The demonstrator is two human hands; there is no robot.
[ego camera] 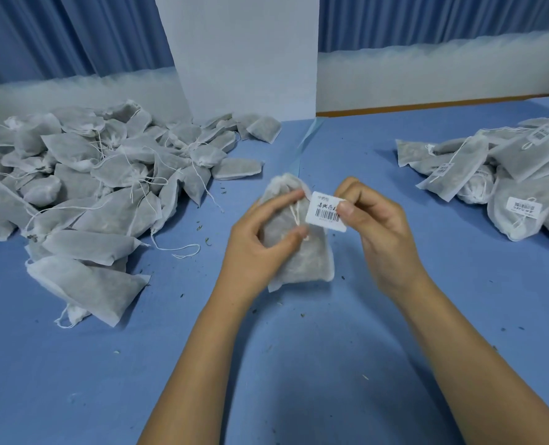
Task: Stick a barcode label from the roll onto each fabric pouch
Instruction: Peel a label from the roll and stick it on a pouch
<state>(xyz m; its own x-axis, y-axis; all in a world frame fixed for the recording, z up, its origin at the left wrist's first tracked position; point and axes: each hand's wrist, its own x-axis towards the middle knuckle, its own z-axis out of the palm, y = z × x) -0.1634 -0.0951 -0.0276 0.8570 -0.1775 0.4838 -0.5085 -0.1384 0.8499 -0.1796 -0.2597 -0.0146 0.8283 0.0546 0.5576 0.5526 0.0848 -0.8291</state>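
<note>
Left hand [260,242]: fingers curled round a grey fabric pouch [299,258], forefinger laid across the gathered neck, thumb pressed beside the white drawstring [295,216]. Pouch lying lengthwise away from the wrist, closed bottom end nearest the forearm; whether lifted off the blue counter [299,364] or resting on it, not discernible.

Right hand [376,226]: pinching a white barcode label [326,211] by its right edge between thumb and forefinger, the other fingers curled behind. Label face up, printed bars and dark handwriting showing, its left edge overlapping the pouch just beside the left forefinger tip. Contact with the fabric cannot be told.

Well to the left of the left hand, a large heap of unlabelled pouches [90,187] with drawstrings trailing over the counter. Well to the right of the right hand, a smaller heap of labelled pouches [507,175], several showing barcode labels face up.

Beyond both hands, an upright white panel [244,53] with blue curtain [58,33] behind it. Near the wrists and forearms, small dark flecks scattered on the counter
</note>
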